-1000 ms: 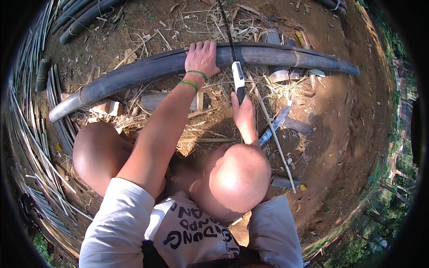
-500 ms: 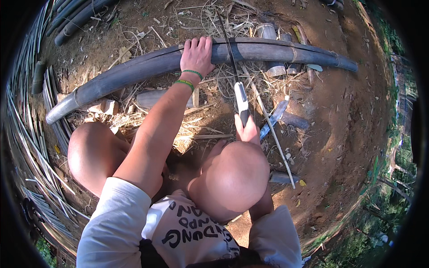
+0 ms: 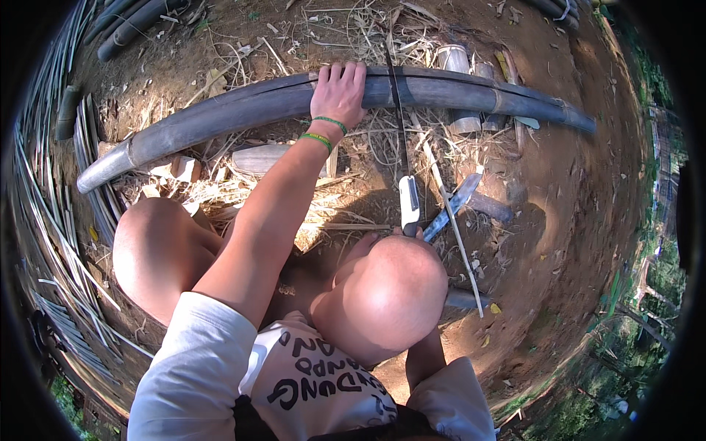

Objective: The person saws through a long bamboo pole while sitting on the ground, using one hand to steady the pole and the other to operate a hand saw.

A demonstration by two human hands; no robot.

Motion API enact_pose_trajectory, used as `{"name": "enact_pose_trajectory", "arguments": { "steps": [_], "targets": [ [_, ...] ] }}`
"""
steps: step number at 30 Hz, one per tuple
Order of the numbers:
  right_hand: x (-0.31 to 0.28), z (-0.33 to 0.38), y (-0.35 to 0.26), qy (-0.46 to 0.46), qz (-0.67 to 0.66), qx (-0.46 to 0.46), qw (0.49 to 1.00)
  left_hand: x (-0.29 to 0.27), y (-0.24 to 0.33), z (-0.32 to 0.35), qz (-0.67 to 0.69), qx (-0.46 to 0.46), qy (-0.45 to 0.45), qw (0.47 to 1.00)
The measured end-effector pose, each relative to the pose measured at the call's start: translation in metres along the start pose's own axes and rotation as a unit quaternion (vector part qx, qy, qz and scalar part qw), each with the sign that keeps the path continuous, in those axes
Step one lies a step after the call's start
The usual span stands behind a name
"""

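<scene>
A long grey bamboo pole (image 3: 243, 110) lies across the ground in front of me, a dark split running along its top. My left hand (image 3: 340, 92) presses down on it near the middle, fingers curled over the far side. Just right of that hand, the thin dark blade of a handsaw (image 3: 409, 198) crosses the pole. Its white and black handle points back toward my right knee. My right hand (image 3: 420, 234) is closed round the handle's end, mostly hidden behind the knee. Whether the blade has cut into the bamboo, I cannot tell.
Short bamboo pieces (image 3: 454, 59) stand and lie under the pole's right part. A machete-like blade (image 3: 457, 204) and a thin stick (image 3: 446, 192) lie right of the saw. Split strips (image 3: 44, 213) spread along the left, with bamboo poles (image 3: 132, 33) at the far left.
The handsaw has been drawn back toward me, its handle now close to my knee and my right hand mostly hidden. My left hand stays on the pole; the whole view has shifted slightly.
</scene>
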State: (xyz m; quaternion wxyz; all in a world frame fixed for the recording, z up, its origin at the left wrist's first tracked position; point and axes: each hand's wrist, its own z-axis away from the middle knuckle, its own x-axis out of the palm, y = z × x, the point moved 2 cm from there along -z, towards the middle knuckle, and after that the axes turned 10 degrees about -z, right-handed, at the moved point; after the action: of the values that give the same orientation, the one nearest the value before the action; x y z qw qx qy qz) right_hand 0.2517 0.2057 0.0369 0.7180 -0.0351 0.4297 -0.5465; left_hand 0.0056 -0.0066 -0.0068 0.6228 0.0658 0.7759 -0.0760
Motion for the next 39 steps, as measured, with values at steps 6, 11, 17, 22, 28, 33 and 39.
{"name": "enact_pose_trajectory", "arguments": {
  "steps": [6, 11, 17, 22, 28, 33, 39],
  "targets": [
    [0.024, -0.053, -0.062, 0.009, 0.027, -0.191, 0.981, -0.001, -0.001, -0.003, 0.004, 0.001, -0.013, 1.0],
    [0.027, -0.058, -0.066, 0.02, 0.043, -0.195, 0.98, -0.008, -0.006, -0.007, 0.018, -0.009, -0.066, 0.998],
    [0.001, 0.02, -0.028, -0.035, -0.014, 0.007, 0.999, -0.004, -0.006, -0.005, 0.006, -0.005, -0.041, 0.999],
    [0.02, -0.02, -0.007, 0.007, 0.021, -0.069, 0.997, -0.012, 0.0, -0.012, 0.03, -0.003, -0.097, 0.995],
    [0.039, -0.066, -0.086, -0.022, 0.009, -0.176, 0.984, -0.005, -0.009, -0.009, 0.013, -0.005, -0.073, 0.997],
    [0.017, -0.021, -0.015, 0.017, 0.042, -0.104, 0.994, -0.004, -0.002, -0.012, 0.019, -0.002, -0.046, 0.999],
    [0.014, 0.009, -0.041, 0.002, -0.014, -0.026, 1.0, -0.008, -0.004, -0.011, 0.022, -0.001, -0.063, 0.998]
  ]
}}
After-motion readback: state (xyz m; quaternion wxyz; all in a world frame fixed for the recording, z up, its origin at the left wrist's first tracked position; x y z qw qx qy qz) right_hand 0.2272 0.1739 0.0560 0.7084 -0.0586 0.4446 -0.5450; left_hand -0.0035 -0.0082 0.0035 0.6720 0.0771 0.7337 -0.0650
